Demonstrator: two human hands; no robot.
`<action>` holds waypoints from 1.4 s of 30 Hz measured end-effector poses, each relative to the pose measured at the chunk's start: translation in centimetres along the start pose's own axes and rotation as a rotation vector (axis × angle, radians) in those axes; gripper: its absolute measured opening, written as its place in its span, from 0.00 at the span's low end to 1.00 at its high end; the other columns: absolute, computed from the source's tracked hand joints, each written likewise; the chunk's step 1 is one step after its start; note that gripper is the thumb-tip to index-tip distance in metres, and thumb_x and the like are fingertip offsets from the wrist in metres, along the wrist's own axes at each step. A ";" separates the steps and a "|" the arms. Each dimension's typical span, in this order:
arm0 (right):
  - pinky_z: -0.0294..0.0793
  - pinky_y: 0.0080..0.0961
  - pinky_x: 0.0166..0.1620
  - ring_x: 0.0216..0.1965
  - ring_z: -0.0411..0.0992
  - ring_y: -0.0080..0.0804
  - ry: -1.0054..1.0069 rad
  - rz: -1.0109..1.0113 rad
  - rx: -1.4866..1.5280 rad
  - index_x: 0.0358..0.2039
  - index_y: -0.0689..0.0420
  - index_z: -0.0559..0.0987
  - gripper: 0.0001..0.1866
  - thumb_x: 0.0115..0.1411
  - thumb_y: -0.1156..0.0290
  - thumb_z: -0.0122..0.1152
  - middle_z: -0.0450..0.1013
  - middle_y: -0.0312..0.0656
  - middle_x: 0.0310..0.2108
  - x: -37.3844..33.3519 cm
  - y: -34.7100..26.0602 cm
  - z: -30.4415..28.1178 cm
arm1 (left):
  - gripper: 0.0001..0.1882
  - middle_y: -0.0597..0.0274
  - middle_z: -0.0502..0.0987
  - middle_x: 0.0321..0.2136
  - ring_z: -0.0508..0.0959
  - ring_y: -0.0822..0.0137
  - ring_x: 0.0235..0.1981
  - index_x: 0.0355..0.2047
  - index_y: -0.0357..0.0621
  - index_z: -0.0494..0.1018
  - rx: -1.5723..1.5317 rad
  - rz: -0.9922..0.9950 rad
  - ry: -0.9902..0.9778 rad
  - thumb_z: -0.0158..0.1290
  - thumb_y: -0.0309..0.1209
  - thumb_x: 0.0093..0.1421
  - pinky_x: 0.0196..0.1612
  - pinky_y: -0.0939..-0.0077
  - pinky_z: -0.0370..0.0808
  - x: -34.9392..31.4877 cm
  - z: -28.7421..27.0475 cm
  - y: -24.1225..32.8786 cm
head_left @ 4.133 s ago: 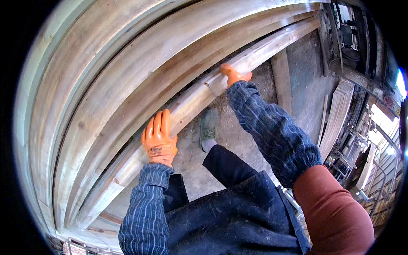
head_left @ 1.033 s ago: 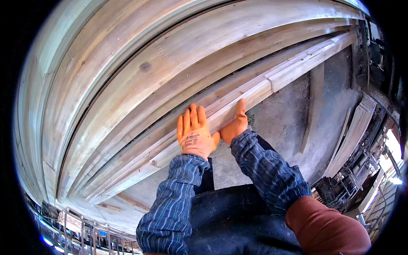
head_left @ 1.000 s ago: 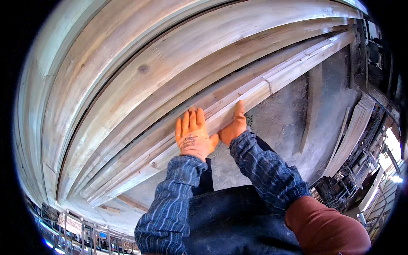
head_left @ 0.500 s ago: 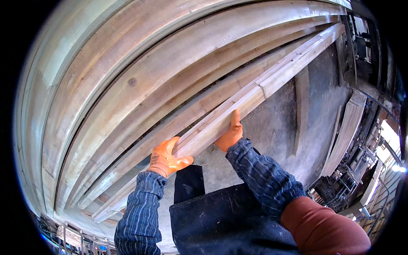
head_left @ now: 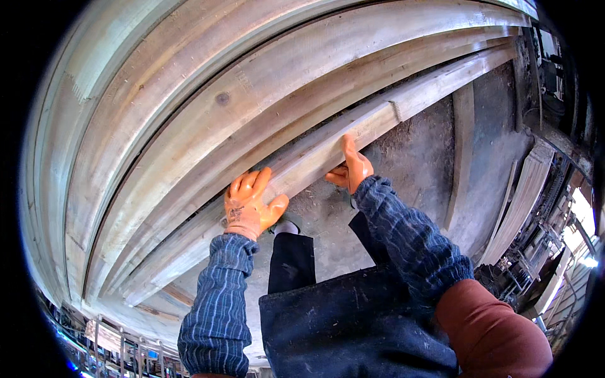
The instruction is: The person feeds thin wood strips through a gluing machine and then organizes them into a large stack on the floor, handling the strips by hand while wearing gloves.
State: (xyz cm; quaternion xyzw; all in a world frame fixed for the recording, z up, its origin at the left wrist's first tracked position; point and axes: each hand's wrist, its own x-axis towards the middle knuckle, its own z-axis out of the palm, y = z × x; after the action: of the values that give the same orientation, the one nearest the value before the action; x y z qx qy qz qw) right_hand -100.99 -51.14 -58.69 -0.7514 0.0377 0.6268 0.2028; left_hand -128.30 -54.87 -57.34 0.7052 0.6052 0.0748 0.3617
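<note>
A long pale wooden board (head_left: 328, 154) runs slantwise from the lower left to the upper right, with a zigzag joint line across it near the middle. My left hand (head_left: 247, 203), in an orange glove, lies over its top with the fingers across the wood and the thumb spread on the near side. Farther right, my right hand (head_left: 354, 165), also gloved in orange, grips the near edge. Its thumb rests up on the board's face and its other fingers curl low, partly hidden.
Several wide boards (head_left: 208, 120) lie side by side beyond the held one. A wooden bearer (head_left: 462, 151) crosses the grey floor at right, near a stack of thin planks (head_left: 520, 195). Machinery (head_left: 513, 268) stands at the lower right. My dark apron (head_left: 353, 321) hangs in front.
The held board has shifted away from me, toward the other boards, and the gap beside it has narrowed. Both hands have moved with it. A shoe now shows below my left hand.
</note>
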 end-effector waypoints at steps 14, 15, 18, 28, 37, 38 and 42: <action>0.65 0.44 0.60 0.61 0.66 0.36 -0.392 -0.085 0.379 0.63 0.53 0.67 0.34 0.69 0.39 0.50 0.69 0.43 0.60 4.0 10.3 -0.4 | 0.28 0.48 0.80 0.41 0.79 0.47 0.45 0.53 0.43 0.76 0.082 -0.001 0.084 0.58 0.33 0.49 0.48 0.50 0.76 1.6 -0.4 4.8; 0.63 0.45 0.62 0.62 0.65 0.38 -0.383 -0.023 0.492 0.65 0.53 0.66 0.35 0.70 0.39 0.49 0.68 0.45 0.62 2.8 9.6 1.2 | 0.26 0.47 0.80 0.42 0.79 0.46 0.44 0.53 0.42 0.77 0.101 -0.019 0.057 0.57 0.31 0.51 0.48 0.51 0.77 1.5 -0.8 5.0; 0.59 0.46 0.69 0.67 0.62 0.44 -0.330 0.063 0.565 0.70 0.55 0.61 0.39 0.72 0.38 0.45 0.64 0.48 0.67 0.0 7.1 4.0 | 0.25 0.46 0.80 0.43 0.79 0.45 0.43 0.53 0.37 0.76 0.053 0.031 0.044 0.58 0.33 0.54 0.48 0.51 0.77 1.5 -2.1 7.7; 0.71 0.39 0.59 0.53 0.74 0.43 -0.272 0.126 0.509 0.63 0.62 0.70 0.40 0.71 0.36 0.46 0.74 0.50 0.56 -1.5 4.6 5.5 | 0.41 0.44 0.74 0.57 0.74 0.44 0.58 0.61 0.39 0.69 -0.068 -0.010 0.058 0.65 0.45 0.49 0.61 0.52 0.72 3.1 4.0 6.0; 0.74 0.47 0.59 0.56 0.73 0.49 -0.286 0.095 0.620 0.65 0.55 0.65 0.40 0.66 0.36 0.55 0.72 0.48 0.59 -0.6 6.0 5.8 | 0.54 0.48 0.69 0.64 0.68 0.53 0.66 0.66 0.46 0.65 0.025 -0.335 -0.464 0.65 0.62 0.44 0.69 0.57 0.62 5.6 2.7 4.0; 0.74 0.48 0.59 0.56 0.73 0.49 -0.287 0.100 0.665 0.65 0.55 0.66 0.39 0.67 0.37 0.55 0.72 0.48 0.59 -1.2 6.3 6.0 | 0.55 0.48 0.68 0.66 0.67 0.54 0.67 0.67 0.46 0.63 0.062 -0.315 -0.476 0.64 0.63 0.44 0.70 0.57 0.60 5.5 2.5 4.4; 0.72 0.48 0.62 0.57 0.73 0.49 -0.374 0.157 0.783 0.66 0.58 0.65 0.34 0.70 0.46 0.54 0.72 0.50 0.58 -2.3 5.8 5.3 | 0.55 0.51 0.65 0.68 0.62 0.57 0.70 0.68 0.44 0.61 0.124 -0.273 -0.442 0.62 0.64 0.46 0.74 0.58 0.51 4.9 2.1 5.1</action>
State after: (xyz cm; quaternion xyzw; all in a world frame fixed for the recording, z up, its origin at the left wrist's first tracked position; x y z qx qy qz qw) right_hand -108.15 -55.06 -58.71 -0.4866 0.2919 0.7038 0.4273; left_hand -121.84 -51.33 -57.43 0.6368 0.6045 -0.1678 0.4481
